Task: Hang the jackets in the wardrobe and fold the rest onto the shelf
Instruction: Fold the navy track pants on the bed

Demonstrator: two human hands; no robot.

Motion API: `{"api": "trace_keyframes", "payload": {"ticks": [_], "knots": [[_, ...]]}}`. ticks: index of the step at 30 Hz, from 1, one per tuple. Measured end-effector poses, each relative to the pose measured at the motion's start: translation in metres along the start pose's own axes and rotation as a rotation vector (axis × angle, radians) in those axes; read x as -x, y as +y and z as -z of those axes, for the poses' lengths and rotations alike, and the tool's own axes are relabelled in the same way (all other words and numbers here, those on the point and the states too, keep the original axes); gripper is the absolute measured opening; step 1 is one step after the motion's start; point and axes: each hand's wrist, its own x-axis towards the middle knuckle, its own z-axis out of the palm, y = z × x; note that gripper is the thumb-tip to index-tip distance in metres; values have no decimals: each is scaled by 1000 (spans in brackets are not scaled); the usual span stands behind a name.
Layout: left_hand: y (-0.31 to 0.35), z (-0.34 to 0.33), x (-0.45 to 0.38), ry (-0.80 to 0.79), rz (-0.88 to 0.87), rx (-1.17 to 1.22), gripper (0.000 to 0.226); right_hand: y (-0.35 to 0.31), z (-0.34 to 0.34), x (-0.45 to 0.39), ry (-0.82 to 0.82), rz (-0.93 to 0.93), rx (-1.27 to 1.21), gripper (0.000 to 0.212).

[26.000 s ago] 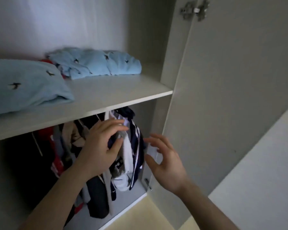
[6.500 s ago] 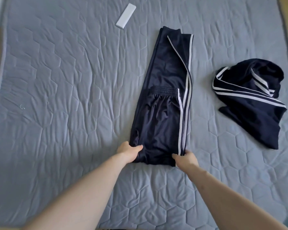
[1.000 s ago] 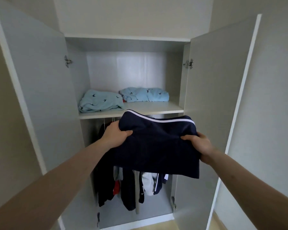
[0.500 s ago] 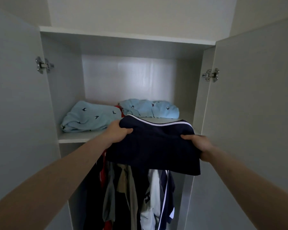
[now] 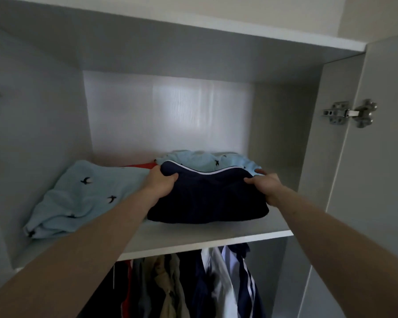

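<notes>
The folded navy trousers (image 5: pixel 207 198), edged with a white stripe, rest on the white wardrobe shelf (image 5: pixel 200 237), right of centre. My left hand (image 5: pixel 160 183) grips their far left corner and my right hand (image 5: pixel 264 183) grips their far right corner. Behind them lies a folded light-blue garment (image 5: pixel 205 160) with small dark bird prints. A second folded light-blue garment (image 5: pixel 85 198) sits to the left on the shelf. Jackets (image 5: pixel 189 283) hang below the shelf.
A strip of red cloth (image 5: pixel 143 165) shows between the two light-blue piles. The open right door (image 5: pixel 377 180) with its metal hinge (image 5: pixel 349 113) stands close at the right. The wardrobe's left wall (image 5: pixel 32 145) bounds the shelf.
I have come closer to the wardrobe, and both hands have carried the navy trousers up and forward from in front of the shelf edge onto the shelf.
</notes>
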Motion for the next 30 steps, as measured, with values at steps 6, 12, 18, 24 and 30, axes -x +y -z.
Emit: {"api": "trace_keyframes", "payload": {"ticks": [6, 12, 18, 24, 30], "knots": [[-27, -23, 0, -66, -371, -607, 72, 42, -29, -19, -87, 125, 690, 63], [-44, -49, 21, -474, -459, -1006, 73, 75, -31, -8, -114, 207, 667, 54], [-1, -64, 78, -401, -630, -760, 56, 92, 23, 54, -13, 305, 548, 40], [43, -119, 251, -528, -867, -342, 36, 144, 150, 233, 147, 240, 474, 34], [45, -174, 481, -911, -920, -153, 33, 213, 288, 503, 367, -27, 544, 35]]}}
